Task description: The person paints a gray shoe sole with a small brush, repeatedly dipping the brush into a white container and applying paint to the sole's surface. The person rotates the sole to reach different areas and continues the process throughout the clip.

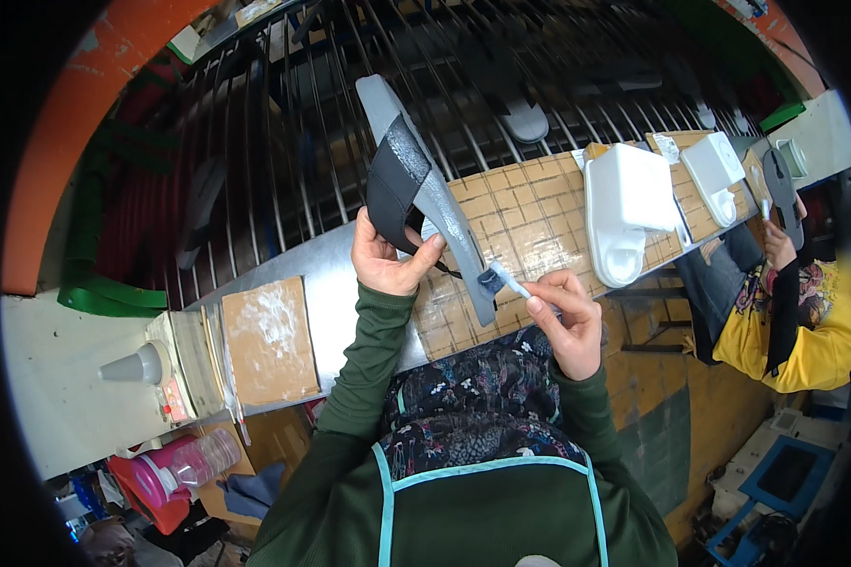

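My left hand [388, 257] grips a grey sandal sole [449, 213] with a black upper [390, 184], its fingers wrapped round the upper's lower part. The sandal is tilted, one end up over the metal rods and the other down toward my lap. A wet, shiny coating shows on parts of the sole's grey face. In my right hand [569, 321] a small brush [511, 280] with a pale handle is pinched between thumb and fingers. Its dark bristles touch the sole near the lower end. A white plastic container [626, 213] stands to the right of my right hand.
Beyond the bench runs a rack of metal rods [317, 142] bearing other soles [525, 121]. Cardboard [529, 222] with taped lines covers the bench; another cardboard piece [270, 340] lies left. At right, a co-worker in yellow [794, 335] holds a dark sole and a brush beside a second white container [714, 175].
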Tool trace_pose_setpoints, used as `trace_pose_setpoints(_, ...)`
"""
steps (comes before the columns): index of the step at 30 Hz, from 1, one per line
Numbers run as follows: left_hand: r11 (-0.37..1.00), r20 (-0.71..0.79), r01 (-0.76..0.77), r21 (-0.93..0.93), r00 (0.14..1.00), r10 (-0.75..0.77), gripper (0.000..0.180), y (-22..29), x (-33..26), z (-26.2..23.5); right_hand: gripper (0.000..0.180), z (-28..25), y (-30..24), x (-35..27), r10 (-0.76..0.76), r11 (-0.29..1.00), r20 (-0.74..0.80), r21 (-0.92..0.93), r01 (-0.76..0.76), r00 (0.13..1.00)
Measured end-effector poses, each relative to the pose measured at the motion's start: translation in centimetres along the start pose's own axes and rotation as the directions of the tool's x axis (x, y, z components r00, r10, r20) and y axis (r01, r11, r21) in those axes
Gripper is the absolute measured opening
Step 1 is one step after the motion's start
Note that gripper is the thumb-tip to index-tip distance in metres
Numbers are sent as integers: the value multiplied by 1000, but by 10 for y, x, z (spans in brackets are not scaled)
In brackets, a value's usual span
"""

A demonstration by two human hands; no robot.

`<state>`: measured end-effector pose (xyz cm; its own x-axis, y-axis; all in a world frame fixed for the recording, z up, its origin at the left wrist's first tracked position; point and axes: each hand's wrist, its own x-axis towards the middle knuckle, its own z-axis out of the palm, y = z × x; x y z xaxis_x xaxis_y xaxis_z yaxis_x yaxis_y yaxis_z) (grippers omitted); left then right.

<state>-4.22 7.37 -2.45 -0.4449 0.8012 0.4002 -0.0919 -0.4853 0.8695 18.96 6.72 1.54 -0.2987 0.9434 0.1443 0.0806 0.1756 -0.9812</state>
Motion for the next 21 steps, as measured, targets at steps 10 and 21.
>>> trace_pose_setpoints(10,994,25,52,91,998,-55,46,13,-8,1,21,2,-10,23,-244,930,-19,-288,229,969)
trace_pose_setpoints(21,985,124,43,166,990,-64,48,19,-4,-3,24,-11,-24,37,-446,730,85,-542,416,891)
